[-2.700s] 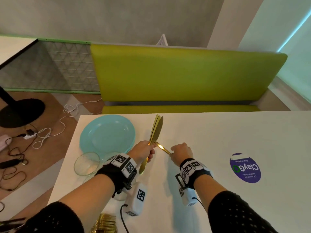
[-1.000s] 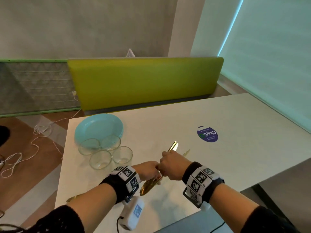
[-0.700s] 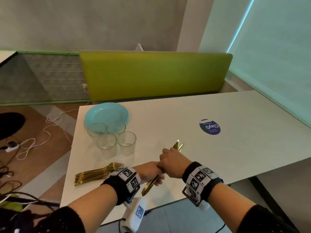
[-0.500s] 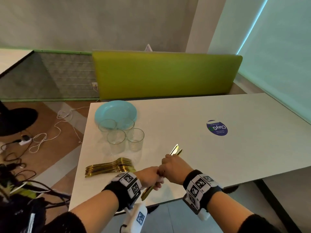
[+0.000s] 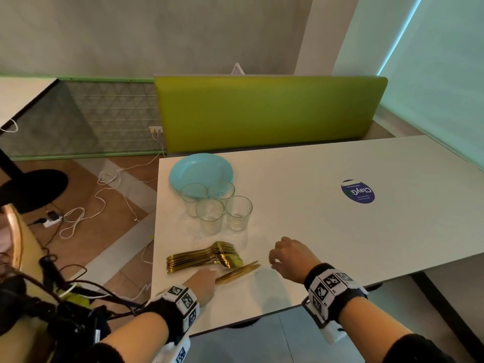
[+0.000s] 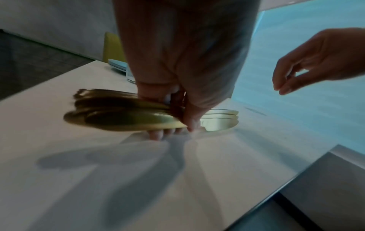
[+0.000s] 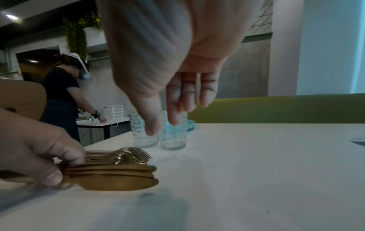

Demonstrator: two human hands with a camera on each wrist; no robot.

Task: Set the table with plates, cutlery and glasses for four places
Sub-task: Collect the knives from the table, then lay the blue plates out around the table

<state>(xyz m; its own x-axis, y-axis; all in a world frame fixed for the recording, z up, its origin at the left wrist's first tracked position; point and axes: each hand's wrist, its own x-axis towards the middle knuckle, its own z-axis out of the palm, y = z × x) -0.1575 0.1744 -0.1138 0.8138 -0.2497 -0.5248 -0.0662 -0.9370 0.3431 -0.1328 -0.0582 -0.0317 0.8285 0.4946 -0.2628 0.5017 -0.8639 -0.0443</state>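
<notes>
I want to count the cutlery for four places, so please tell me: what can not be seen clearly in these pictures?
- Gold knives: handles hidden under the left hand in the head view; motion blur in the left wrist view prevents a count.
- Gold forks: stacked, so the number is unclear.
- Teal plates: stack count too small to read; the glasses cover the near rim.

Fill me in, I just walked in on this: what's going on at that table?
A person is starting to set it. Their left hand grips a bundle of gold knives low on the white table, beside a pile of gold forks. The right hand hovers open, holding nothing. The blue plates and four glasses are grouped together; no place is laid yet.
</notes>
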